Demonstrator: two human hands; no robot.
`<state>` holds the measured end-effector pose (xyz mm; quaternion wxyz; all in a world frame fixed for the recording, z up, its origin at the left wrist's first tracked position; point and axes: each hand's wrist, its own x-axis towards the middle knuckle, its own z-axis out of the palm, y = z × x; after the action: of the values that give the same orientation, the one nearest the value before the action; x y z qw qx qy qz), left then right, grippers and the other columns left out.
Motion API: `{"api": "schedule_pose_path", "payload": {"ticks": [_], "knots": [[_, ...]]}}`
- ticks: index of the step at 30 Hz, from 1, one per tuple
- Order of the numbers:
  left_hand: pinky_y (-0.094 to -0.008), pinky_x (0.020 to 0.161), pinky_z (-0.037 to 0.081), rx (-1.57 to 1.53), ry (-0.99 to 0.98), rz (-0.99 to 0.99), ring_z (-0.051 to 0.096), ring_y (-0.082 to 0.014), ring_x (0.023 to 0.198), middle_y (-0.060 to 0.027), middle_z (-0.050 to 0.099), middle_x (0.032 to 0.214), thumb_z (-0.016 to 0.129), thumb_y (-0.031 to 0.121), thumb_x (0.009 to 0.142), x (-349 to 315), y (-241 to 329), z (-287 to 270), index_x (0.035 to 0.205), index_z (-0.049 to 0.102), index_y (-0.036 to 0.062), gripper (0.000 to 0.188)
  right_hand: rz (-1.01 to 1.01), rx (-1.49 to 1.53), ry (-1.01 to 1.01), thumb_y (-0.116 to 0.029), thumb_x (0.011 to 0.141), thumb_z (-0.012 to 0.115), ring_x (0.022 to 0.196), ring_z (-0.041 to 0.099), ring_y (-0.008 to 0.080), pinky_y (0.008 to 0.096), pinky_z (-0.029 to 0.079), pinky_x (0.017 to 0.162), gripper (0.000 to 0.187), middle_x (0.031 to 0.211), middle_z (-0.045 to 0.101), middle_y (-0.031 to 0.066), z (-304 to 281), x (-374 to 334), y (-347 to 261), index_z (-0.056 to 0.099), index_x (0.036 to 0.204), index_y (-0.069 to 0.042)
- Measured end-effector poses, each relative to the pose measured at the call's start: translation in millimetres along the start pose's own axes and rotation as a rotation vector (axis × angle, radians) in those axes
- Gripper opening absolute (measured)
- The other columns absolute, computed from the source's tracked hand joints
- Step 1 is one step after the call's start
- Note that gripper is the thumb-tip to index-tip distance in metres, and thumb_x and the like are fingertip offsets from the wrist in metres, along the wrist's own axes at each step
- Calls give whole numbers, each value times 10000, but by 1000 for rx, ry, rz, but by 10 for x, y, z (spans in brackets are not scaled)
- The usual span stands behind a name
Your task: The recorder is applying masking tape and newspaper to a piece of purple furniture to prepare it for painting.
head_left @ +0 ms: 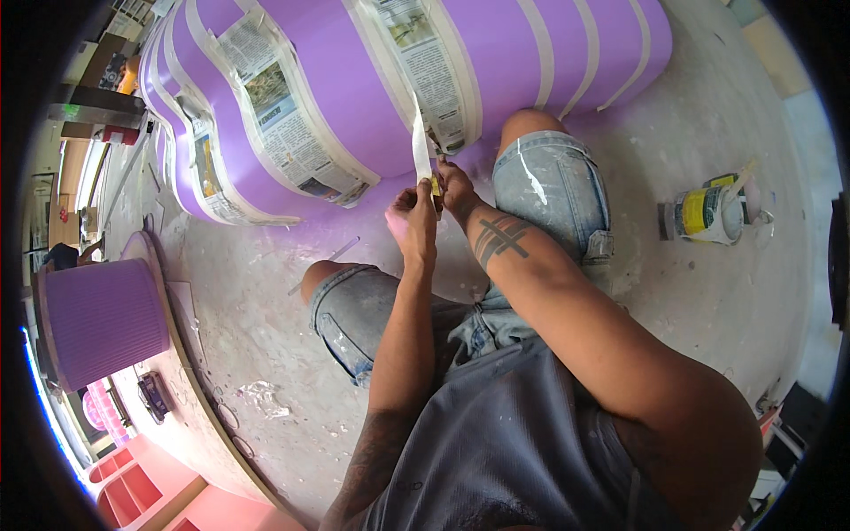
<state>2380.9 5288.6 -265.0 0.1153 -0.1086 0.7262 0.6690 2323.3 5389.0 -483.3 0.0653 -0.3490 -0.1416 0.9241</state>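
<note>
Both my hands meet in front of a big curved purple panel (341,88) banded with cream masking tape and newspaper strips. My left hand (413,219) is closed, its fingers pinching the lower end of a pale masking tape strip (420,142). The strip stands up from the fingers in front of the panel. Close beside it, my right hand (456,188) is closed around a small yellow-and-dark object (436,185), mostly hidden by the fingers; its exact kind cannot be made out. A newspaper strip (429,80) between two tape bands lies just beyond my hands.
On the floor to the right stands a paint-smeared tin (704,212) with a yellow label, a brush handle leaning over it. A ribbed purple drum-shaped piece (106,323) sits at left. Below it are pink shelves (133,487). Crumpled clear plastic (263,398) lies on the grey floor.
</note>
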Motion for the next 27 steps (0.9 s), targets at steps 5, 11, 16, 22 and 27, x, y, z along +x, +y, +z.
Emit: {"api": "schedule_pose_path", "payload": {"ticks": [5, 11, 16, 22, 27], "knots": [[-262, 545, 438, 16, -1, 4, 543, -82, 573, -31, 642, 657, 721, 276, 932, 18, -32, 79, 821, 711, -63, 356, -180, -11, -15, -178, 966, 708, 897, 578, 149, 329, 549, 800, 292, 1011, 599, 26, 59, -21, -84, 599, 1215, -70], [-269, 596, 470, 51, -38, -43, 604, -124, 616, -69, 681, 725, 757, 340, 940, 83, -129, -149, 858, 707, -61, 413, -24, -349, 178, -246, 1014, 623, 954, 620, 190, 354, 546, 804, 290, 1073, 632, 65, 333, -276, 113, 607, 1236, -61], [-282, 578, 480, 64, -156, -33, 609, -126, 595, -76, 693, 724, 755, 380, 933, 210, -163, 327, 854, 721, -60, 448, -334, -798, -69, -231, 1001, 567, 869, 655, 260, 392, 561, 803, 271, 995, 638, 97, -505, 440, -361, 612, 1167, -21], [-284, 577, 483, 24, -104, -99, 609, -124, 597, -70, 689, 723, 765, 410, 914, 382, -360, 59, 869, 733, -52, 465, -264, -1363, 87, -665, 982, 438, 981, 708, 297, 394, 523, 889, 678, 1014, 764, 119, -199, 89, -21, 769, 1013, -75], [-285, 586, 491, -12, -57, -156, 612, -130, 608, -70, 690, 735, 752, 424, 921, 503, -407, 223, 875, 737, -52, 478, -340, -1389, -51, -673, 975, 425, 899, 724, 290, 399, 543, 827, 698, 992, 763, 117, -282, 124, -231, 759, 980, -60]]}}
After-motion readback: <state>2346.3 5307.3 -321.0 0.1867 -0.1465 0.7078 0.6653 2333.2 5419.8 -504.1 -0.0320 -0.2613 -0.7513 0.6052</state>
